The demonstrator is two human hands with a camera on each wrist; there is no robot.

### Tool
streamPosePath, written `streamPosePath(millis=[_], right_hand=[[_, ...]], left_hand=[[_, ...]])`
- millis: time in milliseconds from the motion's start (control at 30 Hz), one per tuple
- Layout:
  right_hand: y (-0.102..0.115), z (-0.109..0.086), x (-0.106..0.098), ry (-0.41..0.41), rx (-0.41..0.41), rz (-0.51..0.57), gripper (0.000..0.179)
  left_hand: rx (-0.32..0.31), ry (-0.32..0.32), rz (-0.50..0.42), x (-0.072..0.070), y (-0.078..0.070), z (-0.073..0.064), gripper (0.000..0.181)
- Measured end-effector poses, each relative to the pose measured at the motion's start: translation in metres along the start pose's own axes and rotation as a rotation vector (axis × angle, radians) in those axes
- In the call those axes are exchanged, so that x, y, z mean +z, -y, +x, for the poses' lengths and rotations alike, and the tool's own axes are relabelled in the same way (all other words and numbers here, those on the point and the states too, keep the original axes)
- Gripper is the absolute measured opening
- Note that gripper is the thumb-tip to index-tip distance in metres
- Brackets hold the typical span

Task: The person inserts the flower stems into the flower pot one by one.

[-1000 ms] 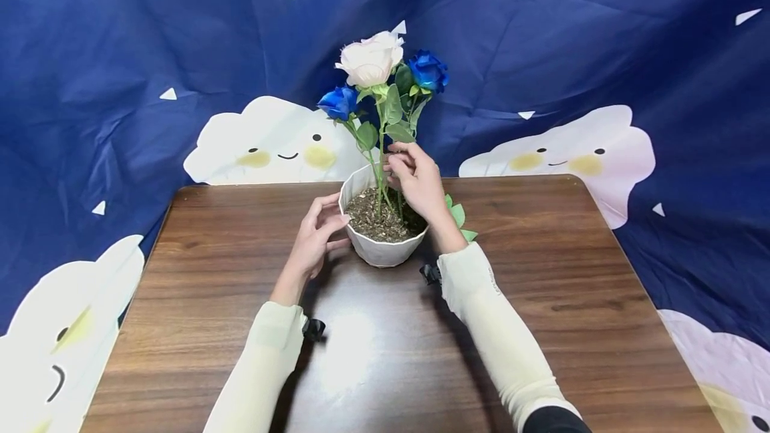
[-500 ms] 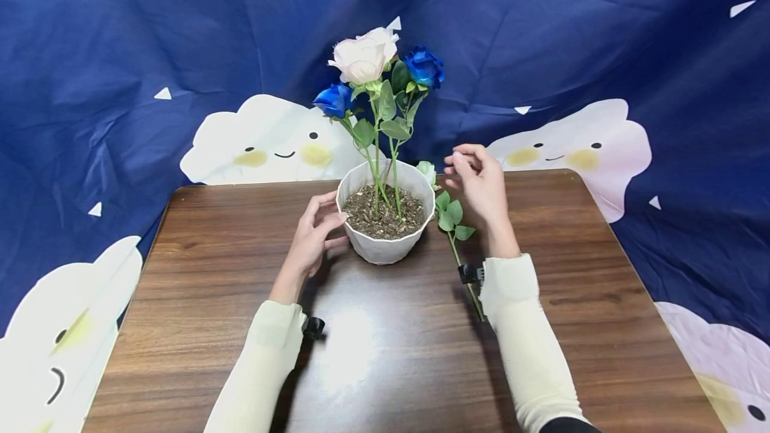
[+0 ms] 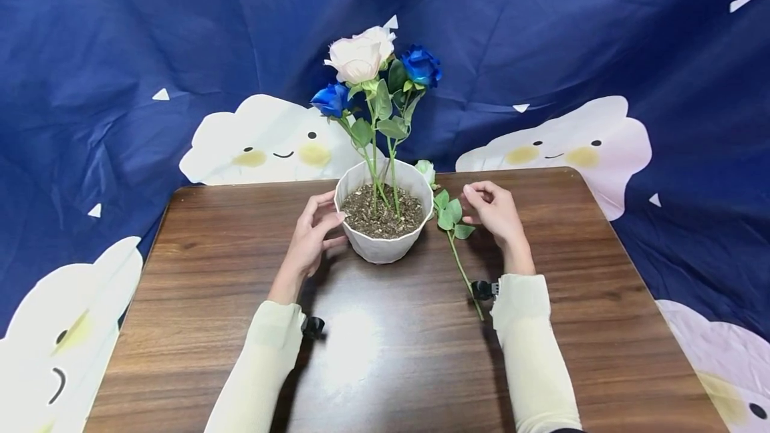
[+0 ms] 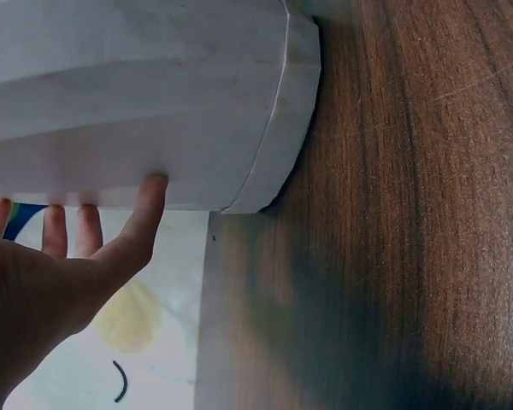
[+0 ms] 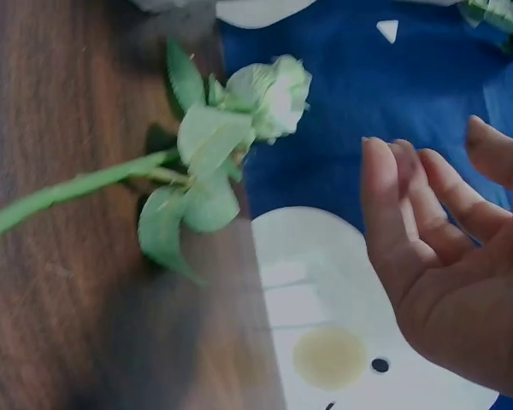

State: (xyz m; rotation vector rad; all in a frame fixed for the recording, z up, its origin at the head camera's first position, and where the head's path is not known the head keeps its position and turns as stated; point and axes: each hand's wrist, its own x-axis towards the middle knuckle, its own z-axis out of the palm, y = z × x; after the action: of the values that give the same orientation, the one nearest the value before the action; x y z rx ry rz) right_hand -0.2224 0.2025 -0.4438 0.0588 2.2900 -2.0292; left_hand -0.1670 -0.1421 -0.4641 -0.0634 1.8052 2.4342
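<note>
A white faceted flowerpot [image 3: 382,250] of soil [image 3: 380,221] stands near the table's far edge. Planted upright in it are a large pale pink rose [image 3: 356,57] and two blue roses [image 3: 331,99], one on either side. My left hand [image 3: 309,239] rests against the pot's left side, fingers spread; in the left wrist view a fingertip touches the pot wall [image 4: 154,102]. To the right of the pot, a white-green rose [image 5: 278,96] lies on the table, its leafy stem pointing toward me. Beside its leaves hovers my right hand [image 3: 498,218], holding nothing, fingers loosely bent.
The brown wooden table [image 3: 198,299] reaches back to a dark blue cloth backdrop [image 3: 150,32] printed with smiling white clouds. The lying rose's head is right at the table's far edge. A small black camera [image 3: 313,327] sits on the left wrist.
My right hand has left the stems in the pot and moved right, then down beside the lying rose, which now shows fully. The left hand stays on the pot.
</note>
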Motion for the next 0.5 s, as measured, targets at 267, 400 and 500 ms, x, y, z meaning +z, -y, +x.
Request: streamPosePath(millis=[267, 400, 500], right_hand=[[-0.027, -0.003, -0.012, 0.119, 0.185, -0.021, 0.041], [-0.037, -0.005, -0.011, 0.152, 0.256, -0.026, 0.043], [-0.043, -0.006, -0.009, 0.166, 0.294, -0.05, 0.042]], left_hand=[[-0.005, -0.001, -0.004, 0.0, 0.0, 0.0, 0.054], [-0.002, -0.002, -0.002, 0.0, 0.0, 0.0, 0.054], [-0.004, -0.005, -0.002, 0.0, 0.0, 0.0, 0.054]])
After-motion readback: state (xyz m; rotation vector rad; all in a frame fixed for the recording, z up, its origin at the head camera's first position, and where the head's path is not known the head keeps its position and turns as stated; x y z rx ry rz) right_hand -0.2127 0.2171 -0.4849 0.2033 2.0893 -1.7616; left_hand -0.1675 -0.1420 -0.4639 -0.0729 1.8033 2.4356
